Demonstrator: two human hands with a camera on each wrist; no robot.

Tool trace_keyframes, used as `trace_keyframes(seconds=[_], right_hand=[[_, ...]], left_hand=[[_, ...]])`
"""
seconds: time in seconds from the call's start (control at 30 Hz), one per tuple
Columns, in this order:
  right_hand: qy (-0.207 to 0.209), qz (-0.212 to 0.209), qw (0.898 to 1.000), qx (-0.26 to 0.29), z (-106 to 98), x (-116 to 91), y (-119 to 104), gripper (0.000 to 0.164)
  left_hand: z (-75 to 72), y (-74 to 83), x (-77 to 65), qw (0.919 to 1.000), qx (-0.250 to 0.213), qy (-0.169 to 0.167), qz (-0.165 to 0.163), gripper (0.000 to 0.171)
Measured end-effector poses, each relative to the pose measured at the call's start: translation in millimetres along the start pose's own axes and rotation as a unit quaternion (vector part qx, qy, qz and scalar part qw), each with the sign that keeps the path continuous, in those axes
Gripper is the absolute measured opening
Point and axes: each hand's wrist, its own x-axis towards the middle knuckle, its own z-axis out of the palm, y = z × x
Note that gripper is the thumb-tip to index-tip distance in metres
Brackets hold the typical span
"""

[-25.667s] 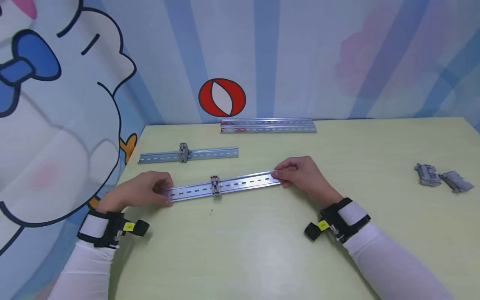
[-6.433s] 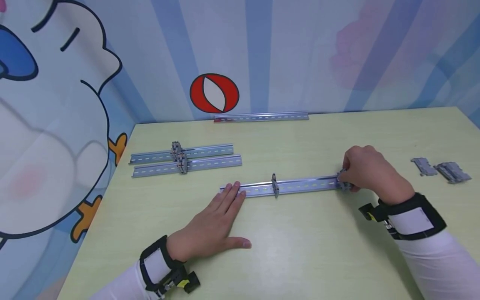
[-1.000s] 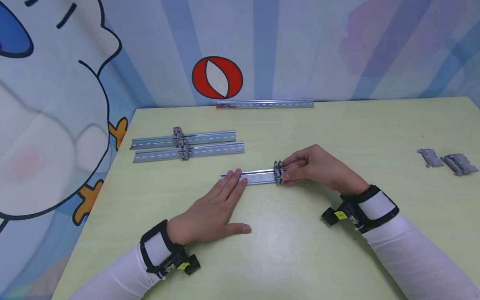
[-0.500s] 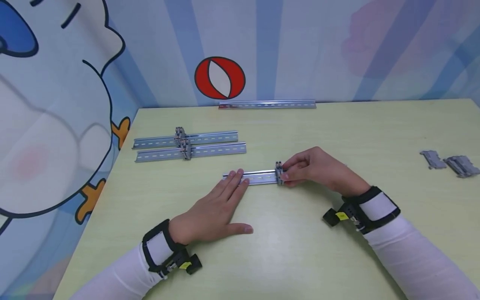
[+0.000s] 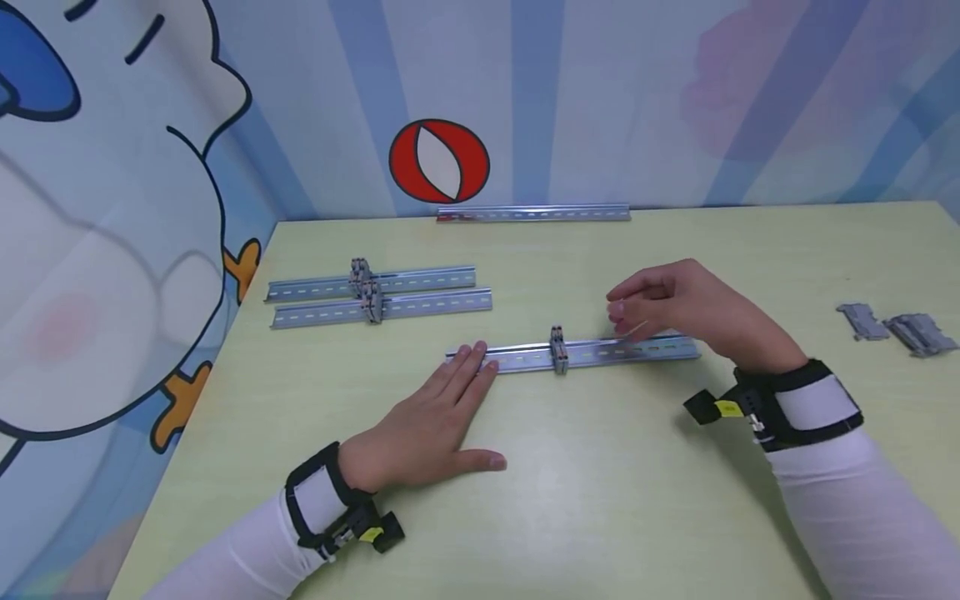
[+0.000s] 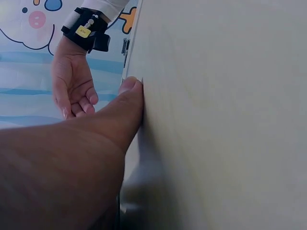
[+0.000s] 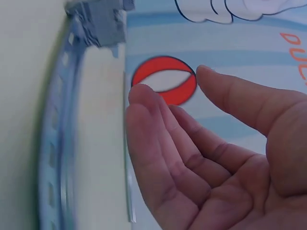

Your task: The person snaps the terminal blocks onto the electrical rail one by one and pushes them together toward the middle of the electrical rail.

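My left hand [image 5: 420, 429] lies with straight fingers across the left end of a slotted metal DIN rail [image 5: 633, 352]; its thumb rests on the table. Grey terminal blocks [image 5: 558, 350] stand upright on that rail, near its middle. Above the rail's right half hovers my right hand [image 5: 697, 312], fingers loosely bent, nothing between them. The right wrist view shows its thumb and fingers apart, with the grey blocks [image 7: 100, 21] seated on the rail [image 7: 55, 167] beyond. In the left wrist view my left thumb [image 6: 129, 91] hides most of the work.
Two more rails [image 5: 442, 300] lie side by side at the back left, each bearing grey terminal blocks [image 5: 371, 302]. A bare rail [image 5: 532, 213] sits against the wall. Several loose grey terminal blocks [image 5: 921, 333] lie at the table's [image 5: 562, 517] right.
Over the last half second my right hand has let go of the terminal blocks and moved up and right. Since the oldest frame, a second loaded rail has joined the one at back left.
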Motion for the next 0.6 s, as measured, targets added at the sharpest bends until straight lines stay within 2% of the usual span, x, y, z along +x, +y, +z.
trace_keyframes(seconds=[0.17, 0.27, 0.33, 0.37, 0.43, 0.5, 0.53, 0.6], right_hand=[[0.064, -0.014, 0.997, -0.051, -27.9, -14.8, -0.9, 0.040], [0.121, -0.001, 0.986, -0.114, -47.9, -24.8, 2.3, 0.044], [0.175, 0.012, 0.967, -0.186, -60.8, -30.4, 6.3, 0.047], [0.205, 0.023, 0.952, -0.225, -67.0, -32.8, 8.9, 0.048], [0.262, 0.042, 0.917, -0.298, -77.6, -39.4, 14.8, 0.046], [0.307, 0.054, 0.886, -0.344, -86.1, -46.7, 22.1, 0.040], [0.323, 0.065, 0.875, -0.354, -90.4, -50.0, 26.8, 0.038], [0.343, 0.092, 0.860, -0.366, -101.3, -55.5, 40.3, 0.036]], left_hand=[[1.3, -0.2, 0.2, 1.0000, 0.003, 0.003, 0.001, 0.105], [1.8, 0.0, 0.0, 1.0000, 0.004, 0.003, 0.002, 0.105], [1.3, 0.4, -0.3, 1.0000, 0.004, 0.001, 0.001, 0.105], [1.1, 0.4, -0.5, 1.0000, 0.006, 0.000, 0.000, 0.105], [0.7, 0.5, -0.8, 1.0000, 0.006, -0.001, -0.002, 0.105], [1.2, 0.1, -0.8, 1.0000, 0.008, -0.001, -0.003, 0.105], [1.7, -0.2, -0.8, 1.0000, 0.008, -0.002, -0.004, 0.106], [3.1, -0.9, -0.7, 0.9999, 0.010, -0.002, -0.004, 0.106]])
